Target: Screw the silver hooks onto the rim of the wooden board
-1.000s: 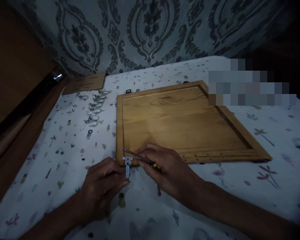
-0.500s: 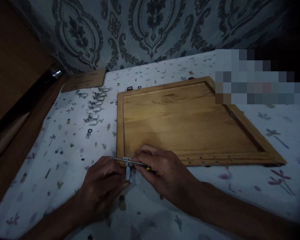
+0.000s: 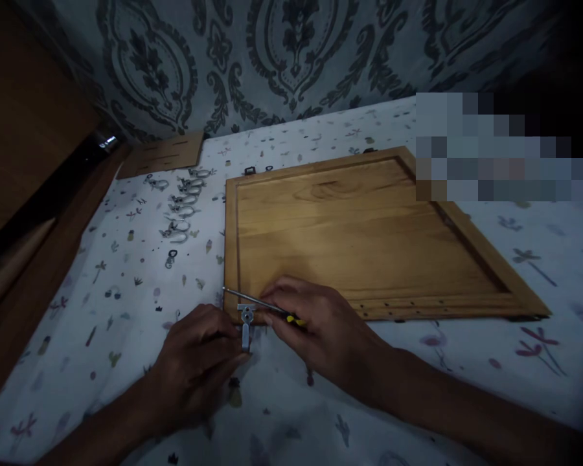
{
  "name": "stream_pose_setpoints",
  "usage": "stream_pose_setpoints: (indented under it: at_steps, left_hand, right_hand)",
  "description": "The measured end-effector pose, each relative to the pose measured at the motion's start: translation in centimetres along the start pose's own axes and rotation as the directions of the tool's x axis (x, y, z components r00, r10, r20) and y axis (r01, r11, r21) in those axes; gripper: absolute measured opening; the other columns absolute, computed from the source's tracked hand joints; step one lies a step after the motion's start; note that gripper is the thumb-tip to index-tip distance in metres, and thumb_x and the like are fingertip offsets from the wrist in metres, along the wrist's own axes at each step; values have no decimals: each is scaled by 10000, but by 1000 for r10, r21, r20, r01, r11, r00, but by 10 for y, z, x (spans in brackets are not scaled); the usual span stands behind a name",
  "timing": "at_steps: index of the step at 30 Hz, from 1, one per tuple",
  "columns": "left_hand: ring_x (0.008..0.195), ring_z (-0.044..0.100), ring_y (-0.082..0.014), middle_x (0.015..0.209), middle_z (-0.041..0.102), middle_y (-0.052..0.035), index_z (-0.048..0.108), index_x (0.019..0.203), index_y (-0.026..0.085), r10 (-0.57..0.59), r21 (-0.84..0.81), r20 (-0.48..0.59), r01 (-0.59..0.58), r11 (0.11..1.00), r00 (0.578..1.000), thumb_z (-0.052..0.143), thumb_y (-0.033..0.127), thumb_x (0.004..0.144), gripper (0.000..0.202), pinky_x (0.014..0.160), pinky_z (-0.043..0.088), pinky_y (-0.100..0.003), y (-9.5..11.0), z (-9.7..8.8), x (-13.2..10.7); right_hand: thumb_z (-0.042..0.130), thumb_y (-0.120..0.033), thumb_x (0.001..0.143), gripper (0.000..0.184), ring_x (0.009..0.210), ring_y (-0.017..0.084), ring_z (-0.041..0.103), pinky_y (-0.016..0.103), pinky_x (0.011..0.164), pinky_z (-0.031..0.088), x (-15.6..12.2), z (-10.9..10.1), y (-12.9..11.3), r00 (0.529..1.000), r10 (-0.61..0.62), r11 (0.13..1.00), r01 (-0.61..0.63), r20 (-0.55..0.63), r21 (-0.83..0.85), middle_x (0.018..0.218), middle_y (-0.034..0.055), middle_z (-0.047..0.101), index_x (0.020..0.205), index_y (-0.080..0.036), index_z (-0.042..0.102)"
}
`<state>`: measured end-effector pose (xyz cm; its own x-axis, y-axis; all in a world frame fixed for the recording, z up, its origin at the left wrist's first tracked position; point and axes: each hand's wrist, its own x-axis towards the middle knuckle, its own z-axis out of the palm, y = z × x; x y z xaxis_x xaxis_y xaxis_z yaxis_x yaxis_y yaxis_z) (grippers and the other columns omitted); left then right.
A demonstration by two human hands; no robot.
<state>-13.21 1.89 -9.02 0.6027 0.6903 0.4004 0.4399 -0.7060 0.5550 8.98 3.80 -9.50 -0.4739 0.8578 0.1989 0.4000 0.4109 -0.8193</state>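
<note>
A framed wooden panel (image 3: 320,239) lies flat on the patterned cloth. At its near left corner is a small metal latch (image 3: 245,329) with screw holes, its tongue pointing toward me. My left hand (image 3: 199,349) is closed beside the latch, fingertips pinching the tongue end. My right hand (image 3: 311,317) grips a screwdriver (image 3: 255,299) with a thin steel shaft and a bit of yellow on the handle. The shaft points left above the panel's corner, its tip apart from the latch. Fingers partly hide the handle.
Several metal latches (image 3: 182,200) lie in a column left of the panel. A cardboard piece (image 3: 162,154) rests behind them, near the patterned wall (image 3: 296,52). Dark wooden furniture (image 3: 24,116) borders the left side. A pixelated patch covers the upper right.
The screwdriver's tip has risen away from the latch and swung upward, leaving the latch's holes more visible. My left hand stays at the latch. The view has shifted slightly.
</note>
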Motion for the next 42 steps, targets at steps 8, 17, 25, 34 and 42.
stream_pose_setpoints:
  at_steps: [8,17,25,34,42]
  left_hand:
    - [737,583,-153,794,632,-37,636,856,174,6,-10,10,-6,1000,1000,589,96,917,109,625,478,-271,-1,-1,-1]
    - [779,593,-155,874,633,-41,662,964,185,26,-48,9,-25,999,1000,579,82,928,137,668,489,-292,-3,0,-4]
    - [782,583,-156,855,627,-33,644,957,184,8,-65,37,-6,998,999,577,93,940,114,665,481,-297,-2,-2,-3]
    - [781,573,-151,849,613,-30,625,901,177,-11,-53,30,13,999,999,566,106,947,103,684,464,-297,-3,1,-6]
    - [784,576,-153,839,616,-38,634,887,169,-9,-51,43,11,999,999,569,120,955,106,682,464,-288,-2,-1,-5]
  right_hand:
    - [559,-126,935,164,842,168,684,272,744,529,-2,-1,4,998,-59,998,59,-4,13,931,65,713,858,-162,700]
    - [415,-173,1029,289,853,172,695,276,723,594,-16,4,4,966,-258,942,253,4,-223,998,114,701,1082,-155,698]
    - [467,-193,1000,243,809,163,667,272,712,573,-12,-1,-1,991,-136,985,133,-20,-107,934,85,666,1063,-156,700]
    - [462,-240,991,404,693,130,651,271,659,564,-5,-19,-1,979,182,822,-201,88,532,901,28,673,1393,-240,499]
    - [554,-190,884,213,913,182,772,222,661,610,7,-47,-13,931,224,97,-317,289,944,1004,53,793,959,-195,753]
